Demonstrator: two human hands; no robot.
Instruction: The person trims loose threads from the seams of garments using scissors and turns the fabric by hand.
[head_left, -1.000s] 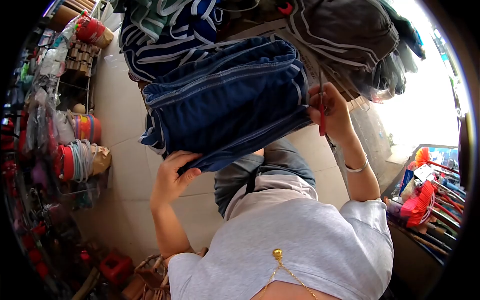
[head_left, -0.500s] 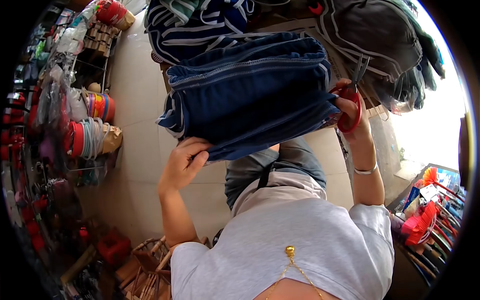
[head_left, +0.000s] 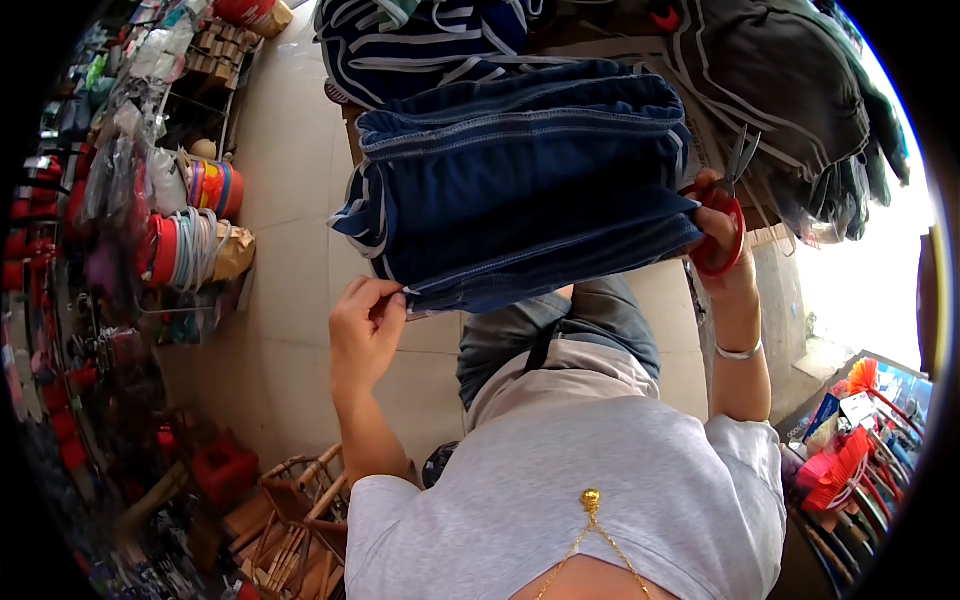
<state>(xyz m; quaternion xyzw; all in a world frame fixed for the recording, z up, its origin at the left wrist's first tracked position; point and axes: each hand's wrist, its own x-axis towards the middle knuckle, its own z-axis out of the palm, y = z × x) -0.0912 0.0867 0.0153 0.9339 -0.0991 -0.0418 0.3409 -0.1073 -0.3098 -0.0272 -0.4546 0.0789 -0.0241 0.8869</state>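
Observation:
A dark blue garment with white stripes and pale stitching is stretched between my hands, above my lap. At its lower left corner, my left hand pinches the fabric edge between thumb and fingers. My right hand grips the right end of the same edge. Red-handled scissors are also in my right hand, a loop around the fingers. Their metal blades point up and away, slightly apart, clear of the garment's edge.
Striped blue clothes and a dark grey bundle with white piping lie piled beyond the garment. Shelves of goods with coiled cord line the left. A bamboo rack stands at lower left, and red-bristled brushes at lower right.
Garment, scissors and both hands sit further right in view, along with the surroundings. My left fingers have shifted to a tighter pinch at the garment's lower left corner. The right hand keeps its hold.

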